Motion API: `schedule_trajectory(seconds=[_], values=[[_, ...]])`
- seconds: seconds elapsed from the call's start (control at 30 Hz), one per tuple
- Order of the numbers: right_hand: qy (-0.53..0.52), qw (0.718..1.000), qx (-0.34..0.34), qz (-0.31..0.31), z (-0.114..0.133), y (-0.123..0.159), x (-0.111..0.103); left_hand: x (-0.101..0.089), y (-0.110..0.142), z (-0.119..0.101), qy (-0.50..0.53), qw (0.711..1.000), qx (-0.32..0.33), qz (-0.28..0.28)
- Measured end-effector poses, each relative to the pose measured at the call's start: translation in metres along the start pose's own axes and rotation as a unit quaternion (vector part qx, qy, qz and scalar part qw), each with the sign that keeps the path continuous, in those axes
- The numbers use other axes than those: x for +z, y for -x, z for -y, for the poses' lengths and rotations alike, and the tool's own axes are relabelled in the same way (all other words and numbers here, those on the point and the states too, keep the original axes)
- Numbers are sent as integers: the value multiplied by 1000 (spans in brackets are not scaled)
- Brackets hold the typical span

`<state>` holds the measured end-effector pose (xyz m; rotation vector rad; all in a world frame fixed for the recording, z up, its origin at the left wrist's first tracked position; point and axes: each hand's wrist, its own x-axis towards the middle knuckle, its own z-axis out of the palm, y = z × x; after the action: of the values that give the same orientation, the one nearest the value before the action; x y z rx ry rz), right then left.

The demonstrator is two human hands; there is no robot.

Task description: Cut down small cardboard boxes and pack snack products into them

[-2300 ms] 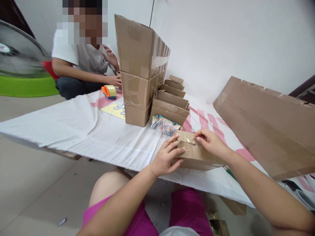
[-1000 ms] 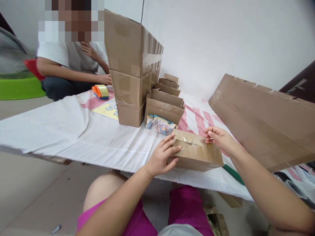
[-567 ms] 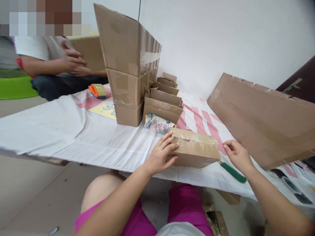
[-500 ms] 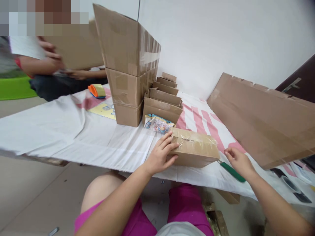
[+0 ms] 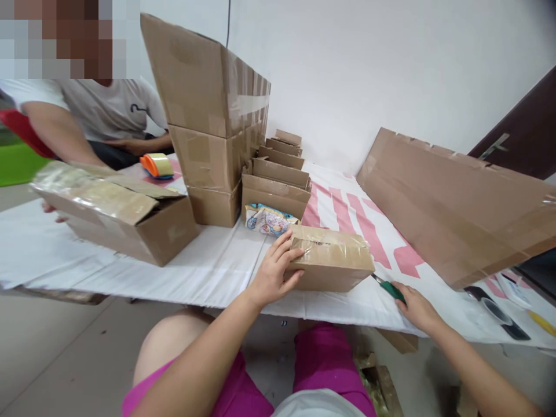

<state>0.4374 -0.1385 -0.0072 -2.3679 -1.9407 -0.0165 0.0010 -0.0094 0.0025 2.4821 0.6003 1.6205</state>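
A taped cardboard box (image 5: 332,258) lies on the cloth-covered table in front of me. My left hand (image 5: 275,267) grips its left end, fingers over the top edge and thumb against the near side. Beside the box's right end is a green-handled knife (image 5: 393,291), its metal part pointing at the box corner. My right hand (image 5: 414,307) is closed round the near end of the handle. Just behind the box sits a colourful printed packet (image 5: 269,220), partly covered by it.
Stacked cartons (image 5: 197,98) rise at centre left, with a row of open boxes (image 5: 278,185) alongside. Another person (image 5: 115,110) handles a taped carton (image 5: 117,211) on the left. Large cardboard (image 5: 456,202) leans at right, near a tape roll (image 5: 497,311).
My right hand has come down onto the green handle and taken hold of it. The other person's carton has come down to the table at left. My left hand stays on the box.
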Motion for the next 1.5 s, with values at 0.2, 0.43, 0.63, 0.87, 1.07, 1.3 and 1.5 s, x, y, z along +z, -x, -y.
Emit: schedule_trajectory(seconds=[0.2,0.43,0.63,0.87,1.07,1.3,1.5], values=[[-57,992,21,-112,27,1,-28,-1,2,0,2,1000,-3,0],[-154,961,-215,-80,121,44,-108,0,-2,1,3,1000,-6,2],[-139,963,-223,-63,151,44,-113,0,-4,1,1,1000,-11,15],[-87,962,-236,-104,160,38,-112,-3,-4,2,-2,999,-27,22],[-58,967,-218,-120,166,34,-106,-3,-6,-3,6,1000,-19,21],[-100,973,-184,-100,166,19,-108,-2,-6,-8,6,999,-24,30],[-106,980,-166,-12,155,32,-137,-3,-7,-6,6,999,-34,34]])
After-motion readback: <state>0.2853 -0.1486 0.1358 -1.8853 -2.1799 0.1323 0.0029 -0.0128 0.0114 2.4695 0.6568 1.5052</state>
